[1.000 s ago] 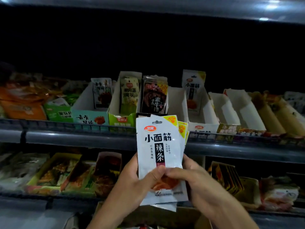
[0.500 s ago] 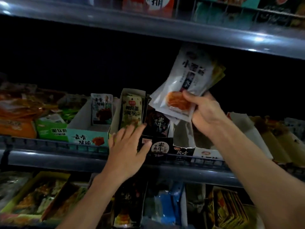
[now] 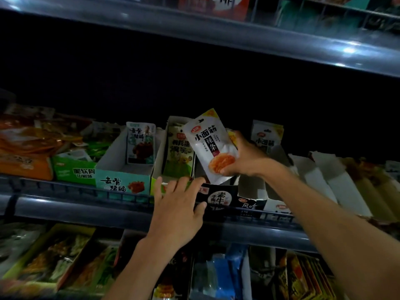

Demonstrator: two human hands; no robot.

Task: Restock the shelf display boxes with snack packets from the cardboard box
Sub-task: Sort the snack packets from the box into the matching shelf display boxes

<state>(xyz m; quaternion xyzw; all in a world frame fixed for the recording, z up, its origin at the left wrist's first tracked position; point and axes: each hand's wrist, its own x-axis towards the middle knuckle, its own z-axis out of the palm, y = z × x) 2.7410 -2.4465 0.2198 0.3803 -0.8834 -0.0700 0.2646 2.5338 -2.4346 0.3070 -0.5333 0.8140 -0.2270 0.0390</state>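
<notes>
Right hand holds white snack packets over the black display box on the middle shelf.

The right hand grips a tilted stack of white packets above the black display box; the left hand, fingers spread and straight, rests on that box's front edge. Just left stand a green box with a green packet and a teal box holding one upright packet. To the right are white boxes, one with a matching white packet. The shelf rail runs below.
</notes>
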